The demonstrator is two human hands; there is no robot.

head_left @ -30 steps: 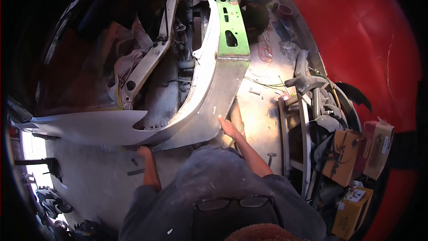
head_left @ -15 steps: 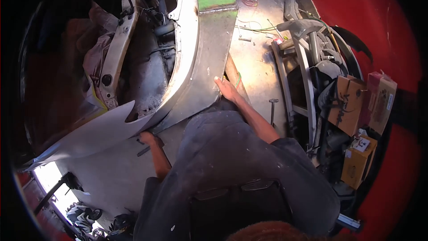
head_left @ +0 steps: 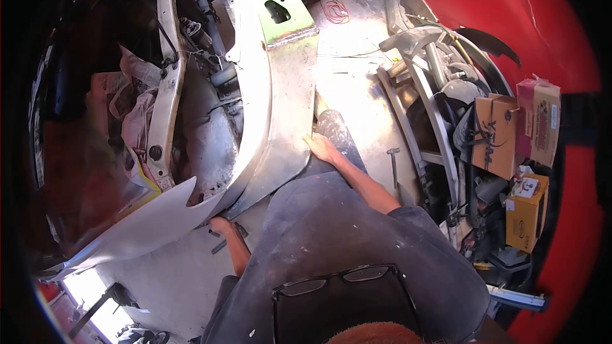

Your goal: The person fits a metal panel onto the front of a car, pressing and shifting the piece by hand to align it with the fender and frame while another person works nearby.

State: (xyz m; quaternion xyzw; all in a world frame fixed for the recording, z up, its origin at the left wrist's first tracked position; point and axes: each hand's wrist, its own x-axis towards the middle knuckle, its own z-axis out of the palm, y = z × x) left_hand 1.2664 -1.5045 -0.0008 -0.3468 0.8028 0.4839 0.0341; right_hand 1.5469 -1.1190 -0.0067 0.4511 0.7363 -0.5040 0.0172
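Observation:
A large metal car panel (head_left: 290,89), grey with a green painted upper end, runs down the middle and curves into a pale fender (head_left: 137,226) at lower left. My right hand (head_left: 322,148) grips the panel's right edge, thumb on top and the other fingers hidden beneath. Below the fender's lower edge is my left hand (head_left: 222,224), its fingers curled close to a dark tool (head_left: 218,247). Whether it holds the tool or the panel edge is unclear.
Left of the panel lies the open engine bay (head_left: 210,121). A hammer (head_left: 393,169) rests on the floor at right, near a metal frame (head_left: 440,127). Cardboard boxes (head_left: 494,134) stand farther right beside a red surface (head_left: 472,0). Glasses (head_left: 338,280) hang at my chest.
The view has shifted, and the panel now sits lower and further left. A dusty trouser leg shows beyond my right hand. Both hands remain near the panel's edges.

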